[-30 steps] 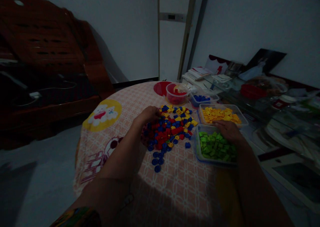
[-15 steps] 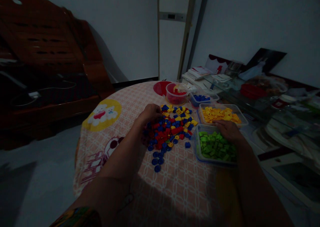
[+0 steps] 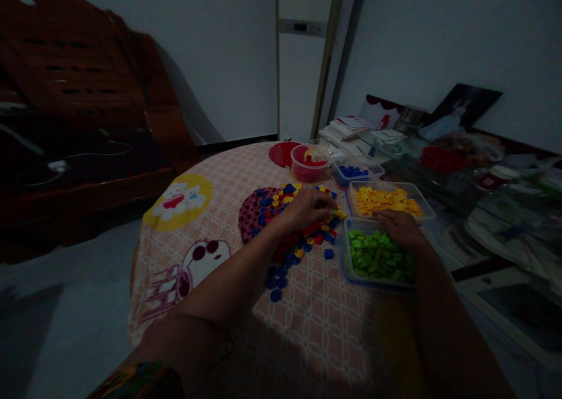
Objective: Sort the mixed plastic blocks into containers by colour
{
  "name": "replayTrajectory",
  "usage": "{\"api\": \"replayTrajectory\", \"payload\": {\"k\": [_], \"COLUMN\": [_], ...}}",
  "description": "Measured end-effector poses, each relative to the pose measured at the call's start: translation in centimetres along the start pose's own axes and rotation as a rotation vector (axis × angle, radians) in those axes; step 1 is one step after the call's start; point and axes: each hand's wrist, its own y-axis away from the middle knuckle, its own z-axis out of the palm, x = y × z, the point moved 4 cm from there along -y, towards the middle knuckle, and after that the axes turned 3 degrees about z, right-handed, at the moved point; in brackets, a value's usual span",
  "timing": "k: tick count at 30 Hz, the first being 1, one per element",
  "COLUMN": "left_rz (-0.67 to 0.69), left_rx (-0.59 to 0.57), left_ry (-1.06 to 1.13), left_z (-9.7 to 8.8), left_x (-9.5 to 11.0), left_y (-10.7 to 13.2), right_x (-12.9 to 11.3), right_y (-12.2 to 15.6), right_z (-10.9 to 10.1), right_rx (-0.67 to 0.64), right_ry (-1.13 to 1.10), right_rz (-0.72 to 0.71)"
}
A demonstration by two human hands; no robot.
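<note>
My left hand [image 3: 311,207] is over the right part of a loose pile of red, blue and yellow toy bricks [image 3: 281,235]. Its fingers are pinched together, with a yellow brick [image 3: 338,213] at the fingertips. To the right, my right hand [image 3: 400,229] grips the far rim of a clear plastic container [image 3: 346,258] of green bricks [image 3: 373,255]; its thumb is hidden. Just beyond, touching or nearly so, stands a clear container [image 3: 428,207] of yellow bricks [image 3: 386,201]. Several round blue pieces [image 3: 276,295] trail from the pile toward me.
Farther back on the round, cloth-covered table [image 3: 307,323] stand a round tub [image 3: 308,168] with red pieces and a box of blue bricks [image 3: 353,172]. A red lid [image 3: 283,154] lies behind them. A cluttered glass-topped stand [image 3: 404,144] borders the right; a wooden bench [image 3: 88,95] is left.
My left hand has moved right across the pile, from its left edge toward the containers, uncovering a dark red patterned patch and bricks. My right hand stays at the green container.
</note>
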Motion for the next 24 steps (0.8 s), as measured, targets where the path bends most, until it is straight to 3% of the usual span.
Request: {"api": "replayTrajectory", "payload": {"k": [6,9,11,13,16,21,24], "left_rz": [0.157,0.195,0.188,0.169,0.100,-0.231,-0.337], "left_rx": [-0.126,-0.174,-0.196,-0.209,-0.213,-0.244,-0.306], "left_ry": [-0.049,-0.089,-0.128,-0.181,-0.305,-0.622,-0.672], "left_z": [5.1,6.1,5.8,4.6,1.2,-5.4,-6.8], "left_x": [2.4,2.8,2.9,2.8,2.0,-2.3,-4.4], "left_y": [0.2,0.5,0.4,0.3,0.3,1.8,2.7], "right_x": [0.2,0.3,0.3,0.2,0.2,0.3,0.4], "right_y": [0.0,0.0,-0.1,-0.1,0.0,0.0,0.0], "right_z": [0.2,0.2,0.2,0.1,0.1,0.2,0.3], "right_rx": [0.029,0.031,0.030,0.024,0.024,0.031,0.033], "right_ry": [-0.020,-0.012,-0.006,-0.004,-0.003,-0.011,-0.010], "right_rz": [-0.033,-0.032,-0.035,-0.044,-0.049,-0.040,-0.037]}}
